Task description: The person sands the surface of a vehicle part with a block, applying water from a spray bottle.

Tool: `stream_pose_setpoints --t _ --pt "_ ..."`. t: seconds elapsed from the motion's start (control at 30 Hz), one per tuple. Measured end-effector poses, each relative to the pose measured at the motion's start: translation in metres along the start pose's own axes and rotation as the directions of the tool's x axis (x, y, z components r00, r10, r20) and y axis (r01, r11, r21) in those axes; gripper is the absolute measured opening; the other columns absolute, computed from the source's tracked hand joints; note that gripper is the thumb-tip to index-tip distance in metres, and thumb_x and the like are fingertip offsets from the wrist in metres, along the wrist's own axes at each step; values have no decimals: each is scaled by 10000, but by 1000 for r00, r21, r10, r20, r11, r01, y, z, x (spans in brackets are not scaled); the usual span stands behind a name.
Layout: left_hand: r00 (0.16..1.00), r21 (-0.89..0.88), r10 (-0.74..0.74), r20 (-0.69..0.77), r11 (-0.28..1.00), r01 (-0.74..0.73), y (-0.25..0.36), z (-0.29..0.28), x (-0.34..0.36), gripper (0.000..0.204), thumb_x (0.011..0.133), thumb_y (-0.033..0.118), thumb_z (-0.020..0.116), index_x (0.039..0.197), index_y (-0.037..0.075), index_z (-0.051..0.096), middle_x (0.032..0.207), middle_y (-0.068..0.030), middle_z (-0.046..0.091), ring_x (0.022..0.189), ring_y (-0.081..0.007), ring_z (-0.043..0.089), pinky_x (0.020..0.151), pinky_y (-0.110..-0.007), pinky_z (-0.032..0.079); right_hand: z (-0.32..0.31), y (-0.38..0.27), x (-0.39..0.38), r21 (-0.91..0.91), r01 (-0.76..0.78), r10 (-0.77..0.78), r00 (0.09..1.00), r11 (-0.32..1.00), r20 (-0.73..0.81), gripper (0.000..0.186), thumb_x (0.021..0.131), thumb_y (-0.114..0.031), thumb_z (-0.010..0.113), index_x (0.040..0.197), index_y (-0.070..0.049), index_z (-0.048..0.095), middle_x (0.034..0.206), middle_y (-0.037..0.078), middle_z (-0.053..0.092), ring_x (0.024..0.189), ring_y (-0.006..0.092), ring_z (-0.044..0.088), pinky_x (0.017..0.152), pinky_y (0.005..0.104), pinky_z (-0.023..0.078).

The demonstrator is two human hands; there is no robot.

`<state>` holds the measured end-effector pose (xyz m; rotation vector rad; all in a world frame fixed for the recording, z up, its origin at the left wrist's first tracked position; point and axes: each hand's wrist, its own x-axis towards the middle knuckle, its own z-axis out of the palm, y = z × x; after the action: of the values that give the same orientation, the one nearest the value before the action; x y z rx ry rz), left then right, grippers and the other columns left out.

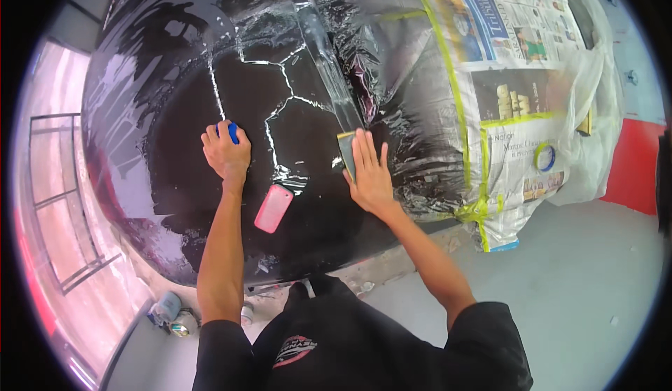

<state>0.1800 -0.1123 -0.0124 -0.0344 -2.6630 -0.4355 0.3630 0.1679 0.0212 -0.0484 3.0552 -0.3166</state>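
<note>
Panel, black, curved, glossy and wet-looking (185, 121), lies below both hands, with broken, branching white streaks (287, 79) across it. Left hand (227, 154): fingers curled around a small bright-blue object (233, 133), held down against the panel at the lower end of one white streak; most of the object is hidden by the fingers, kind unclear. Right hand (371, 174): laid flat, fingers extended and close together, over a thin grey pad with a yellowish edge (346, 151); pad sits on the panel, showing at the hand's left side, near the crinkled clear plastic film (402, 97). Pink rectangular object with rounded corners (274, 209) rests tilted on the panel between the two forearms, apart from both hands. To the right, printed newspaper sheets (518, 86) are bordered by yellow-green tape strips (458, 97); a blue and yellow-green ring (552, 160) lies on the newspaper
</note>
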Motion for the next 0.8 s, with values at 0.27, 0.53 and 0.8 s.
stream_pose_setpoints --t 0.27,0.53,0.8 --pt "998 -51 62 33 997 -61 29 17 2 230 849 254 707 1045 135 690 1084 -97 620 999 -332 613 796 -474 530 -12 43 172 -101 59 -93 920 993 -381 684 1058 -412 485 1537 65 381 1669 217 314 1565 388 253 1225 667 184" --pt "999 15 10 32 1000 -10 6 3 -4 214 852 249 704 1041 148 694 1058 -88 617 995 -319 610 791 -474 529 -14 -2 55 -29 -5 -1 981 1000 -194 716 1049 -411 516 1603 -2 317 1713 146 258 1573 443 197 1229 696 136" --pt "998 -23 41 38 999 -40 2 7 -1 209 865 254 705 1050 159 686 1060 -86 609 1007 -317 602 796 -469 520 -4 1 115 -35 35 -44 948 999 -314 642 1066 -356 478 1595 -13 356 1697 139 300 1562 448 213 1226 689 151"
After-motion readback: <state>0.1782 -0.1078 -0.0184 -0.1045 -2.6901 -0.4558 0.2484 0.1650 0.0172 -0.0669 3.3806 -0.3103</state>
